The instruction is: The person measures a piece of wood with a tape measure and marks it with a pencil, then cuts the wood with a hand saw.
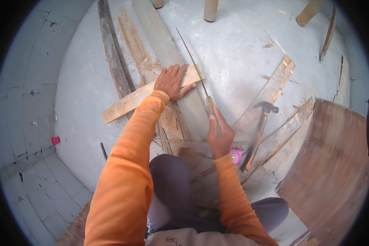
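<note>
A short pale wooden board [129, 104] lies slantwise across a longer plank. My left hand [171, 83] holds it down near its right end, fingers over the far edge and thumb apart along the near side. Wrapped round a wooden handle, my right hand [220, 133] grips a handsaw. The thin dark saw blade [191, 57], seen almost edge-on, points away from me and crosses the board's right end, just right of my left hand. Whether its teeth have cut into the wood I cannot tell.
A claw hammer [260, 137] lies right of my right hand, near a pink tape measure [236, 156]. Long planks [158, 35] stretch away ahead. More boards [270, 92] and a brown panel [324, 160] lie to the right. A pink cup [55, 141] sits by the left block wall.
</note>
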Tool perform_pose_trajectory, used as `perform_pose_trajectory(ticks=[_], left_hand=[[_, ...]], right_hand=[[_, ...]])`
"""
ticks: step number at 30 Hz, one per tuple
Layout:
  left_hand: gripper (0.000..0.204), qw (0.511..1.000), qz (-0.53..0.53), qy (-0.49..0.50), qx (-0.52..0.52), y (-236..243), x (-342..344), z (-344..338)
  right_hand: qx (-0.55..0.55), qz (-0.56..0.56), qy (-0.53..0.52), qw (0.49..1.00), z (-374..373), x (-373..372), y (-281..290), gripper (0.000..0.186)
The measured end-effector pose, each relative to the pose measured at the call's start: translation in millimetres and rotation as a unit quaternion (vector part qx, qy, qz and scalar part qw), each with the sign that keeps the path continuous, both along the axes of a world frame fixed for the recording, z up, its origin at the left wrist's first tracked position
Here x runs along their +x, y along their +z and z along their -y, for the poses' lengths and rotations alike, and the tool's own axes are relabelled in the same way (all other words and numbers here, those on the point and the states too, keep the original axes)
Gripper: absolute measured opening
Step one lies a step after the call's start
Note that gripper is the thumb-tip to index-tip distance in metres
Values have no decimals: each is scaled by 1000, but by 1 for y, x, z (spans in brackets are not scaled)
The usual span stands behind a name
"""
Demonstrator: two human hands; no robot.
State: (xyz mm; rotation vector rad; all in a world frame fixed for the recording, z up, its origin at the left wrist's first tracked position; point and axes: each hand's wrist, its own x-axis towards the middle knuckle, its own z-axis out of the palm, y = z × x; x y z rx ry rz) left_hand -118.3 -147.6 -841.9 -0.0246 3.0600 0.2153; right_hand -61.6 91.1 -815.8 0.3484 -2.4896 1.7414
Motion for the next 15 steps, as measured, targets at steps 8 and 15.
perform_pose_trajectory(ticks=[8, 15], left_hand=[[76, 999, -27, -12, 13, -13, 2, 6], [76, 999, -45, -16, -7, -17, 2, 13]], right_hand=[[9, 59, 15, 998, 4, -9, 1, 31], [116, 49, 35, 991, -80, 68, 31, 30]])
